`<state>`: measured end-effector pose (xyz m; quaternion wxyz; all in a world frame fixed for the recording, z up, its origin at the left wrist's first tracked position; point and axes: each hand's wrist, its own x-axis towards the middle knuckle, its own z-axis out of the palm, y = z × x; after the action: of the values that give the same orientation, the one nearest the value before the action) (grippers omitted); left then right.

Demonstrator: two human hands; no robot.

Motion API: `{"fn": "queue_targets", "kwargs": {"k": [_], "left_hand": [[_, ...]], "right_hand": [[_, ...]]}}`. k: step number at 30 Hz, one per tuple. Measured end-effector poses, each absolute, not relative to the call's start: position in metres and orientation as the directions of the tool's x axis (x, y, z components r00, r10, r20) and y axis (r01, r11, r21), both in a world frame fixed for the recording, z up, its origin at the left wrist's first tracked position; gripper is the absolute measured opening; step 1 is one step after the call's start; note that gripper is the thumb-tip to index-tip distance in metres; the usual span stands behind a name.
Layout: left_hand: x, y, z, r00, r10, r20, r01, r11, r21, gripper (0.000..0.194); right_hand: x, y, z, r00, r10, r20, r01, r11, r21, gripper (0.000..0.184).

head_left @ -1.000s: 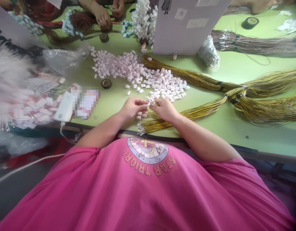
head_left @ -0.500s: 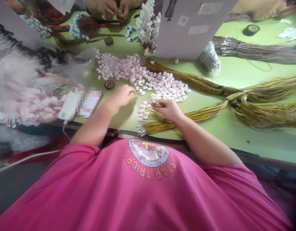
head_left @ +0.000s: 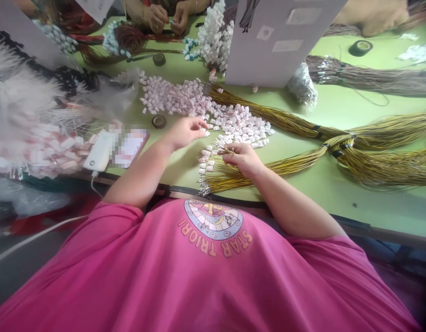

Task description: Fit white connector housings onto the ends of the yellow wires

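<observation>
My right hand (head_left: pixel 243 159) is closed on a small bunch of yellow and black wires (head_left: pixel 230 151), whose silvery tips point left. Below it lies a larger fan of the same wires (head_left: pixel 227 180), with several white connector housings (head_left: pixel 209 167) at its left end. My left hand (head_left: pixel 189 132) hovers at the near edge of a heap of small white connector housings (head_left: pixel 242 124). Its thumb and forefinger are apart, close to a loose housing (head_left: pixel 206 133); nothing shows between them.
Tied yellow wire bundles (head_left: pixel 340 143) stretch to the right. Black tape (head_left: pixel 159 121), a phone (head_left: pixel 132 147) and a white charger (head_left: pixel 99 152) lie left. A grey divider (head_left: pixel 268 50) stands behind the heap. A co-worker's hands (head_left: pixel 168 18) are across the table.
My left hand has moved right, towards the loose housings, and its fingers have stretched out. My right hand stays almost in place with the wires.
</observation>
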<state>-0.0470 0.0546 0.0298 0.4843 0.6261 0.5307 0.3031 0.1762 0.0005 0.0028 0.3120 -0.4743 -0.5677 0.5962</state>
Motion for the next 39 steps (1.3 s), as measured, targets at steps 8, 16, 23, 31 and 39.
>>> {"fn": "queue_targets", "kwargs": {"k": [8, 16, 23, 31, 39], "left_hand": [[-0.020, 0.024, 0.002, 0.351, 0.846, -0.401, -0.141, 0.471, 0.871, 0.013], [-0.021, 0.019, -0.004, 0.397, 0.807, -0.436, -0.256, 0.554, 0.792, 0.023], [-0.014, 0.015, -0.007, 0.447, 0.782, -0.435, -0.200, 0.561, 0.803, 0.026], [-0.008, 0.004, 0.000, 0.368, 0.818, -0.443, -0.073, 0.501, 0.863, 0.025], [-0.010, 0.001, 0.002, 0.387, 0.803, -0.453, -0.063, 0.513, 0.856, 0.034]], "right_hand": [[0.174, 0.001, 0.007, -0.263, 0.939, -0.220, 0.298, -0.137, -0.945, 0.013], [0.175, 0.003, 0.007, -0.207, 0.949, -0.238, 0.352, -0.155, -0.923, 0.019], [0.173, 0.002, 0.002, -0.181, 0.979, -0.090, 0.468, 0.005, -0.884, 0.020], [0.168, -0.001, -0.002, -0.223, 0.974, -0.048, 0.530, 0.079, -0.844, 0.014], [0.171, 0.000, 0.003, -0.248, 0.958, -0.147, 0.502, -0.003, -0.865, 0.023]]}}
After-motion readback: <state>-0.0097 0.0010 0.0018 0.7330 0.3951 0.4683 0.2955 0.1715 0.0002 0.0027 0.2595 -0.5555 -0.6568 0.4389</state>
